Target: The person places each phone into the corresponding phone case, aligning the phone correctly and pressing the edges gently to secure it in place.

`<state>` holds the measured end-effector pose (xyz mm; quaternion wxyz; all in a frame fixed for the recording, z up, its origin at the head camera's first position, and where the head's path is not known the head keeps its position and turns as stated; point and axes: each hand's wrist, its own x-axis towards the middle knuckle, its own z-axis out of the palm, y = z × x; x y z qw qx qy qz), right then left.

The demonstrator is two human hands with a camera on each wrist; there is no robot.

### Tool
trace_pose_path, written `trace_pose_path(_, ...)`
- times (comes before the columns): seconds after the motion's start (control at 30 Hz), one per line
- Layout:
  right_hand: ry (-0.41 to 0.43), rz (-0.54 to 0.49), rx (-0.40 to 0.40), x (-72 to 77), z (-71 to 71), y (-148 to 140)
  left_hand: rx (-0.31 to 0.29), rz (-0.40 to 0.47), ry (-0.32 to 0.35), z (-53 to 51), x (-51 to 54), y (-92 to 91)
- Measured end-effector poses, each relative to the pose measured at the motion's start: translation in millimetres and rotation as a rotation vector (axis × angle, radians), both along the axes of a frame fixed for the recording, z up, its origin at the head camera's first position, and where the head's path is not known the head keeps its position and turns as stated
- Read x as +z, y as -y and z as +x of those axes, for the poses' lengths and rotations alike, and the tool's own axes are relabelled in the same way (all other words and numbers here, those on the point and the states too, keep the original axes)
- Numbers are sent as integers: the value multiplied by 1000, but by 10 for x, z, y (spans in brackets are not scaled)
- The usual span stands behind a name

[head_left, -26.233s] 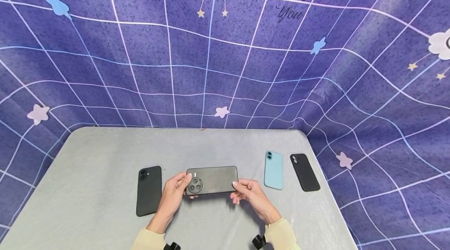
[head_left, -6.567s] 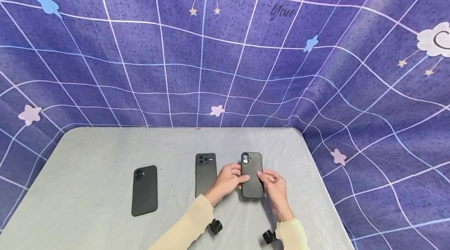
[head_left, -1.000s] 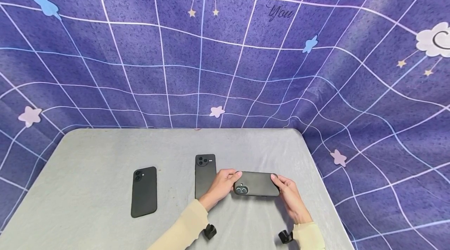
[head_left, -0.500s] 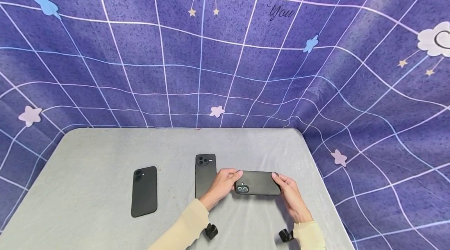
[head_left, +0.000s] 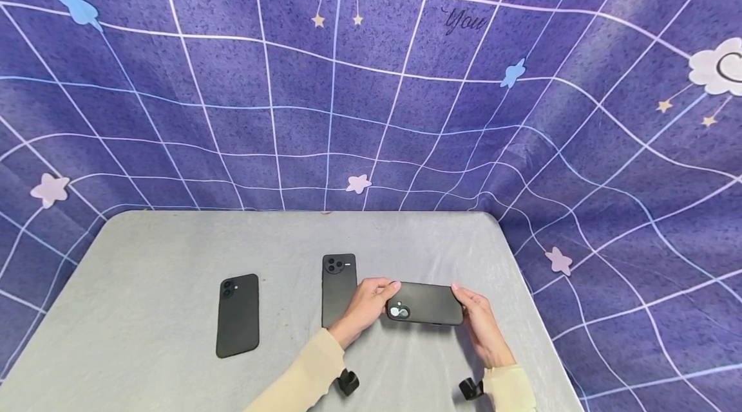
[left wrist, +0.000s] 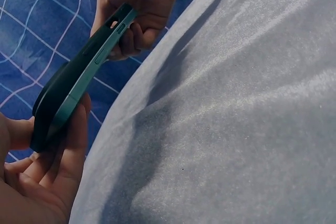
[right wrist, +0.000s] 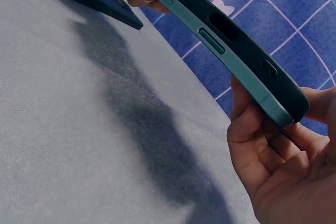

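In the head view a black phone case (head_left: 426, 304) lies sideways between my hands, camera opening at lower left. The wrist views show it over the back of a teal phone (left wrist: 79, 86), whose teal side (right wrist: 231, 66) sticks out along the case's edge. My left hand (head_left: 366, 304) pinches the camera end between thumb and fingers. At the opposite end my right hand (head_left: 480, 325) holds the corner, its thumb at the upper edge and its fingers underneath. Phone and case are raised off the table; the screen side faces down, out of the head view.
A dark phone (head_left: 339, 286) with a round camera lies just left of my left hand, partly covered by it. Farther left lies another black phone (head_left: 237, 315). The grey cloth-covered table (head_left: 174, 257) meets a purple grid curtain (head_left: 301, 109) behind.
The round-camera phone, earlier in my hands, now lies on the table. The light-blue phone and black case left the right side and are together in my hands, turned sideways. My right thumb shifted up.
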<state>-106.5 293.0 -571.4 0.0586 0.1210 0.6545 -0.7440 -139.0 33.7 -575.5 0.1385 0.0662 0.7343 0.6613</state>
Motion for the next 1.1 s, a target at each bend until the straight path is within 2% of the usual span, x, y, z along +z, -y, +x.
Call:
trace_pose_path(0.23, 3, -7, -29, -19, -4, 12, 4, -3, -5, -4, -20, -1)
trace_pose_path(0.5, -16, -5, -55, -45, 13, 7, 7, 47, 43, 31, -9, -48)
trace_pose_path(0.63, -29, -5, -63, -59, 15, 6, 3, 52, 43, 39, -3, -57)
trace_pose_path(0.97, -32, -9, -73, -54, 26, 14, -37, 54, 44, 54, -31, -39)
trace_pose_path(1.1, -36, -13, -71, -41, 25, 16, -81, 110, 68, 73, -46, -5)
